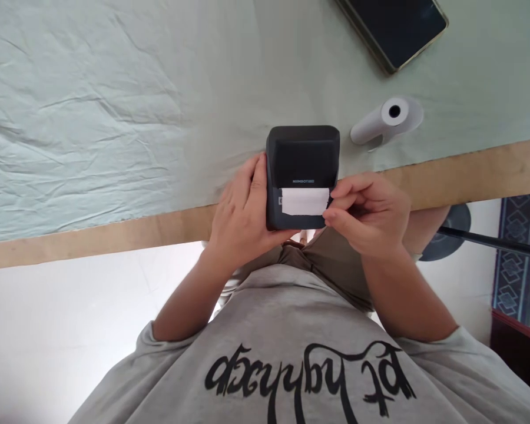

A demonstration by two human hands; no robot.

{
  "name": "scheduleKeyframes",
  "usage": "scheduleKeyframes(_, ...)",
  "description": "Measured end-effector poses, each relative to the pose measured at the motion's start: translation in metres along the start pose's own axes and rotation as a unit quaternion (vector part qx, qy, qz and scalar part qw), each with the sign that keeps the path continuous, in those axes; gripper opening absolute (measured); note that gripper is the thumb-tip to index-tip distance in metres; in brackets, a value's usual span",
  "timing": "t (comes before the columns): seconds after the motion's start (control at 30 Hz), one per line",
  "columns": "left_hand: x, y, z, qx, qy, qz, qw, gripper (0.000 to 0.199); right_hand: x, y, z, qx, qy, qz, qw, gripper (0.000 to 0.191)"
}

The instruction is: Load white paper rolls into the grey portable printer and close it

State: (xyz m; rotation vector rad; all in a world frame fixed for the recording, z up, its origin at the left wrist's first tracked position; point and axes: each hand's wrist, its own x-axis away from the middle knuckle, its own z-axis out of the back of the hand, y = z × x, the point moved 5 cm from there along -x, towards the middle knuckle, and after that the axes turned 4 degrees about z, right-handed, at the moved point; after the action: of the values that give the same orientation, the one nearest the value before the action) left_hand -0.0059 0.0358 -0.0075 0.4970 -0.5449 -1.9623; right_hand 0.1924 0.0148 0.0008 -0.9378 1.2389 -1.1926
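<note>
Bracing the printer (pixel 302 154), judged light and rigid, at twelve o'clock from the torso (pixel 265 318), the half-curled left hand (pixel 241 215) held its nine-o'clock side soundly; the right hand (pixel 377 215), nearly closed, met presumably flimsy paper (pixel 304 202) at three o'clock, pinch unconfirmed.

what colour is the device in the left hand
The device is black to dark grey, best seen in the head view.

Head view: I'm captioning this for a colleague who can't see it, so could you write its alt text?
A person's left hand holds a black device while the right hand is at the edge of the white paper on its front. Beyond, a white roll and a phone rest on a pale green cloth.
</note>
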Motion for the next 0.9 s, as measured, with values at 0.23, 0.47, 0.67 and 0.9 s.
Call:
scheduleKeyframes(0.23,0.005,-0.004,0.003,-0.019,0.019,-0.028,0.999,0.110,-0.006,0.002,0.003,-0.032,0.020,-0.054,0.998,0.014)
scheduleKeyframes(0.47,0.004,-0.003,0.008,-0.021,0.019,-0.030,0.999,0.107,-0.008,0.012,0.002,-0.081,-0.009,-0.132,0.988,0.039)
scheduleKeyframes(0.67,0.004,-0.002,0.009,-0.029,0.028,-0.039,0.998,0.106,-0.011,0.015,0.002,-0.070,-0.040,-0.148,0.986,0.055)
scheduleKeyframes(0.9,0.003,-0.003,0.008,-0.022,0.049,-0.027,0.998,0.097,-0.010,0.016,0.004,-0.024,-0.056,-0.121,0.991,0.062)
